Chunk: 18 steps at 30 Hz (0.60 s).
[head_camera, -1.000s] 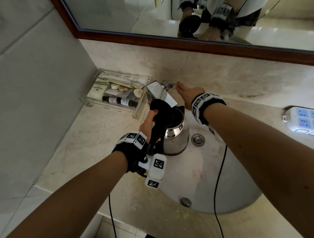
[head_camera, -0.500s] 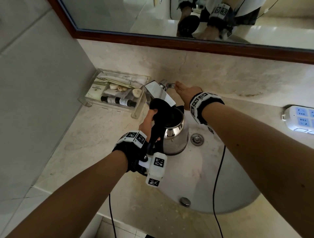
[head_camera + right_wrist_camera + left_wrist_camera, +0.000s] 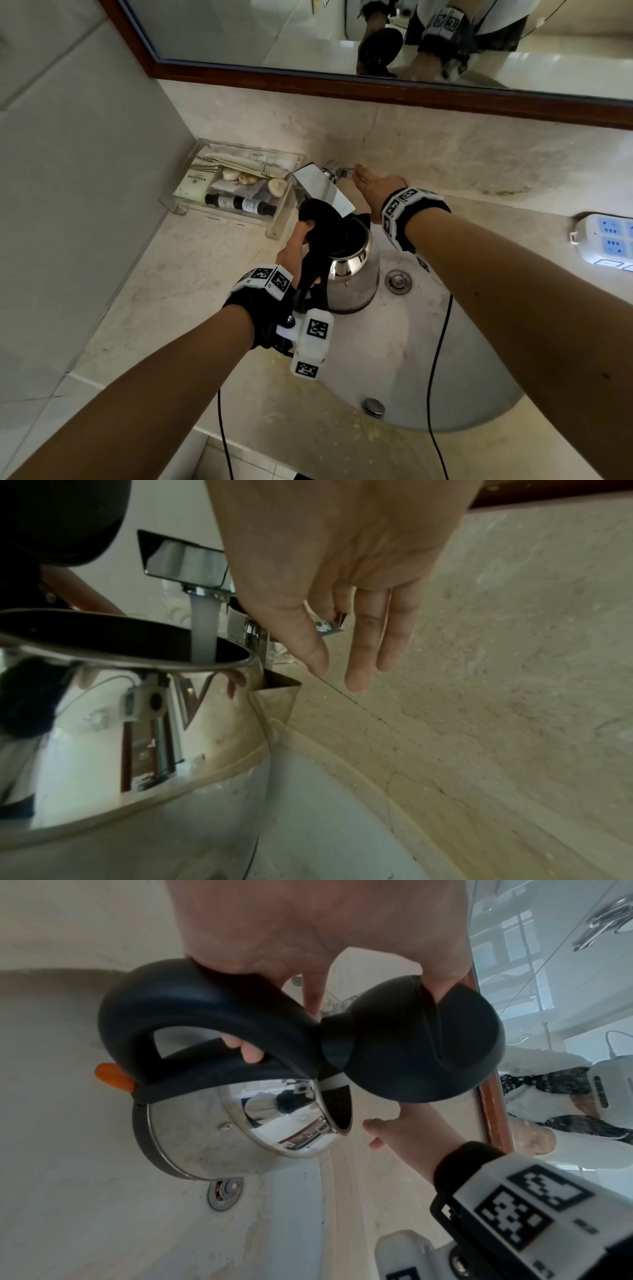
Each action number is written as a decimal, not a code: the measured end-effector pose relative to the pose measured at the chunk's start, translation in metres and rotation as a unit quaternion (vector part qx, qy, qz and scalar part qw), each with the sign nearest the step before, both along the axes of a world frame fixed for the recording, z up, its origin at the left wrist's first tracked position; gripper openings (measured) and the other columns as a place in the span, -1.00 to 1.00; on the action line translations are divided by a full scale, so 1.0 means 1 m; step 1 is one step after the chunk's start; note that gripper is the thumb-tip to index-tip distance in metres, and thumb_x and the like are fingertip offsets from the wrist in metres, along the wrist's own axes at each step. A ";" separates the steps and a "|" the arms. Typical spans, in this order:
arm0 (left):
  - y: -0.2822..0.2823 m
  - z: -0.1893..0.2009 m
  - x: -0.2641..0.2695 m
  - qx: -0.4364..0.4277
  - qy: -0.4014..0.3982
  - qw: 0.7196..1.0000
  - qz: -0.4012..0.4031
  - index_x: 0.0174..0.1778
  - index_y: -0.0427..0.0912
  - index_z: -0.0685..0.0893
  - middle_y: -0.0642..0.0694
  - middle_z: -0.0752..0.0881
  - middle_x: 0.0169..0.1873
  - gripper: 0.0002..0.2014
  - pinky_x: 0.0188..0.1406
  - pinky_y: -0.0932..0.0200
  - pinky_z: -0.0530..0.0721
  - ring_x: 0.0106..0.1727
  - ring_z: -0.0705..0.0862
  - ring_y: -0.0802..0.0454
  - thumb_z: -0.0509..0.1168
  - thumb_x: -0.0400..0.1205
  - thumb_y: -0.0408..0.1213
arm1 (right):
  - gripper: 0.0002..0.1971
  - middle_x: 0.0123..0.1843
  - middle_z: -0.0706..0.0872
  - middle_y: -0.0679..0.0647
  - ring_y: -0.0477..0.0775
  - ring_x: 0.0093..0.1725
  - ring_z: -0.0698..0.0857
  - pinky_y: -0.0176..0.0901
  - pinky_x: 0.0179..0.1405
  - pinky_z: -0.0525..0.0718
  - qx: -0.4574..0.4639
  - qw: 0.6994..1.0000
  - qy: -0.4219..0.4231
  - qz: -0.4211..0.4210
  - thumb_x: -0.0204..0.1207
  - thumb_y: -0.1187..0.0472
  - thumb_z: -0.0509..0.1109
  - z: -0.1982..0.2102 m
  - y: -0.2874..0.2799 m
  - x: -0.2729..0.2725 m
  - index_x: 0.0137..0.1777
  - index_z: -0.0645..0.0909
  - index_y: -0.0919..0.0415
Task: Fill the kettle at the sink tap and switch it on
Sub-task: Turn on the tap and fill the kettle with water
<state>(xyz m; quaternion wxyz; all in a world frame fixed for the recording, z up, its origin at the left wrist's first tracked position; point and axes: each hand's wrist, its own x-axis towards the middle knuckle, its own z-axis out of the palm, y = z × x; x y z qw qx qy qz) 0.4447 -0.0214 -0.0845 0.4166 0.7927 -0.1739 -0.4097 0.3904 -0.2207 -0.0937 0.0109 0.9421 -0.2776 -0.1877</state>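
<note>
A steel kettle point(image 3: 352, 277) with a black handle hangs in the sink point(image 3: 411, 359) under the chrome tap point(image 3: 322, 188). My left hand point(image 3: 294, 246) grips the handle, its thumb holding the black lid point(image 3: 411, 1042) tipped open. In the right wrist view a stream of water point(image 3: 204, 631) runs from the tap point(image 3: 181, 558) into the kettle point(image 3: 120, 723). My right hand point(image 3: 373, 188) reaches past the kettle, fingers mostly straight, touching the tap lever point(image 3: 330, 626). An orange switch point(image 3: 113, 1076) sits at the base of the handle.
A clear tray point(image 3: 233, 192) of toiletries stands left of the tap against the wall. A white power strip point(image 3: 606, 240) lies on the counter at far right. The sink drain point(image 3: 397, 281) is beside the kettle. A framed mirror point(image 3: 308, 34) hangs above.
</note>
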 end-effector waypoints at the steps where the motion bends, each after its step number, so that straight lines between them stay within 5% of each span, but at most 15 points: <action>1: -0.001 0.002 0.001 -0.014 -0.017 1.000 -0.014 0.04 0.10 0.51 -0.18 0.51 0.39 -0.61 0.30 -0.30 0.58 0.38 0.52 -0.25 0.26 0.40 0.22 | -0.25 0.67 0.23 0.17 0.32 0.27 0.64 0.02 0.18 0.59 0.000 1.000 0.001 0.001 0.61 0.25 0.21 0.000 0.000 0.000 0.70 -0.13 0.14; 5: 0.006 -0.010 0.004 -0.069 -0.078 0.992 -0.072 0.26 0.27 0.36 -0.05 0.50 0.28 -0.48 -0.01 -0.22 0.74 0.02 0.61 0.08 0.36 0.41 -0.08 | -0.36 0.65 0.26 0.21 0.36 0.26 0.63 0.02 0.06 0.56 0.038 0.998 -0.035 -0.034 0.67 0.17 0.09 -0.006 -0.004 0.001 0.70 -0.07 0.07; 8: 0.004 -0.015 0.007 -0.068 -0.099 0.991 -0.059 -0.03 0.43 0.49 -0.12 0.57 0.30 -0.76 -0.06 -0.26 0.75 -0.14 0.68 0.26 0.32 0.49 -0.03 | -0.45 0.62 0.32 0.26 0.38 0.36 0.57 0.02 0.08 0.50 0.064 0.995 -0.065 -0.046 0.71 0.14 -0.04 -0.010 -0.006 0.003 0.69 -0.02 0.03; 11: 0.007 -0.013 0.005 -0.079 -0.134 0.983 -0.093 0.23 0.26 0.37 -0.02 0.50 0.20 -0.51 -0.03 -0.29 0.73 0.05 0.62 0.08 0.30 0.37 -0.02 | -0.41 0.60 0.37 0.24 0.38 0.28 0.62 0.03 0.07 0.54 0.071 0.994 -0.050 -0.061 0.70 0.15 -0.01 -0.006 -0.004 0.002 0.70 -0.08 0.05; 14: 0.007 -0.019 0.006 -0.080 -0.154 0.977 -0.122 0.40 0.01 0.34 -0.02 0.50 0.22 -0.30 0.10 -0.04 0.66 0.14 0.55 0.00 0.34 0.30 -0.13 | -0.41 0.62 0.35 0.23 0.39 0.32 0.59 0.07 0.19 0.55 0.065 0.995 -0.040 -0.065 0.71 0.15 -0.01 -0.002 -0.004 0.001 0.70 -0.08 0.05; 18: 0.005 -0.019 0.013 -0.015 -0.218 0.964 -0.150 0.07 0.23 0.50 -0.16 0.54 0.35 -0.75 0.10 -0.19 0.70 0.03 0.64 0.07 0.32 0.50 0.01 | -0.43 0.65 0.27 0.25 0.40 0.44 0.49 0.11 0.33 0.49 0.084 0.993 -0.054 -0.069 0.71 0.17 -0.02 -0.003 -0.003 0.001 0.70 -0.05 0.06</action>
